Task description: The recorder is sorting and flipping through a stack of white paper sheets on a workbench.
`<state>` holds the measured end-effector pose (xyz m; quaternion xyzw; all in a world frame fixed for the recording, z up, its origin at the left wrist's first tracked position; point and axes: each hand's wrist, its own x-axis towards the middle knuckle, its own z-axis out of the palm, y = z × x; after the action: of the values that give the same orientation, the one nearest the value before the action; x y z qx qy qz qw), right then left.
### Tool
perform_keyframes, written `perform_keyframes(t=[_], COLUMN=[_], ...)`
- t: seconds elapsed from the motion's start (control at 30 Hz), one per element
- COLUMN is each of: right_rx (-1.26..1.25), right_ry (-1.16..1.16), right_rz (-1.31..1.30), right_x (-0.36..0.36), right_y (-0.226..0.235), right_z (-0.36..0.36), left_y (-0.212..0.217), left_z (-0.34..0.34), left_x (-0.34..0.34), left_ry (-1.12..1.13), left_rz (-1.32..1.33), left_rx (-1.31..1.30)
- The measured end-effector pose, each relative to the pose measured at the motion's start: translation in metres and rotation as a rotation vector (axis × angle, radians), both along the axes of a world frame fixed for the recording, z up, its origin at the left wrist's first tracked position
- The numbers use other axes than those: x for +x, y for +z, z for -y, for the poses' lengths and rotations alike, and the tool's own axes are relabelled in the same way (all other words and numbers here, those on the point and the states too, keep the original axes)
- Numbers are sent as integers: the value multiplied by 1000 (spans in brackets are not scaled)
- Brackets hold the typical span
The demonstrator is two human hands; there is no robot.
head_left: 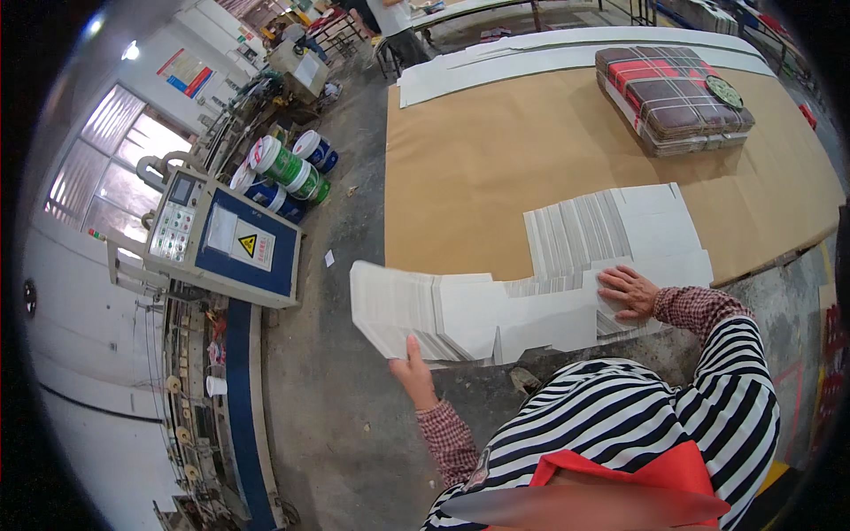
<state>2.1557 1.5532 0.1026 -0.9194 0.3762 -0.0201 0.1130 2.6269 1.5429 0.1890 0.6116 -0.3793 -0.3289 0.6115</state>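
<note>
A fanned stack of flat white cardboard blanks (469, 314) sticks out past the near-left edge of a table covered in brown paper. My left hand (413, 373) grips the near edge of this stack at its left end, thumb on top, the other fingers hidden underneath. Flat on the right part of the cardboard lies my right hand (629, 294), fingers spread and pointing left. Just beyond it, a second fanned row of grey-white blanks (580, 232) rests on the brown paper and runs up to the stack.
The brown-papered table (469, 177) carries a tied, plaid-wrapped bundle (673, 97) at the far right and long white sheets (531, 60) along its far edge. To the left stand a machine with a blue panel (248, 243) and several paint-type buckets (288, 168). A person (397, 31) stands behind.
</note>
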Motion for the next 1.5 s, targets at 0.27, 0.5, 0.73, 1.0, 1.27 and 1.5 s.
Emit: perform_keyframes(t=[0.27, 0.5, 0.73, 1.0, 1.27, 1.5], right_rx=[-16, -68, -9, 5, 42, -20], right_ry=[-5, -22, -13, 1, -36, 51], right_rz=[3, -8, 21, 24, -35, -17], right_x=[-6, -6, -5, -9, -17, -19], right_y=[-1, -6, -11, -7, 0, -18], right_z=[-1, -5, -9, 1, -1, -3], left_y=[50, -24, -124, -31, 67, -51], left_z=[-28, 21, 38, 20, -18, 21], left_x=[-37, 25, 78, 20, -58, 45], left_ry=[-169, 46, 38, 13, -126, 20], left_rz=[-10, -464, -445, 20, 238, -546], left_rx=[-124, -3, 201, -60, -75, -46])
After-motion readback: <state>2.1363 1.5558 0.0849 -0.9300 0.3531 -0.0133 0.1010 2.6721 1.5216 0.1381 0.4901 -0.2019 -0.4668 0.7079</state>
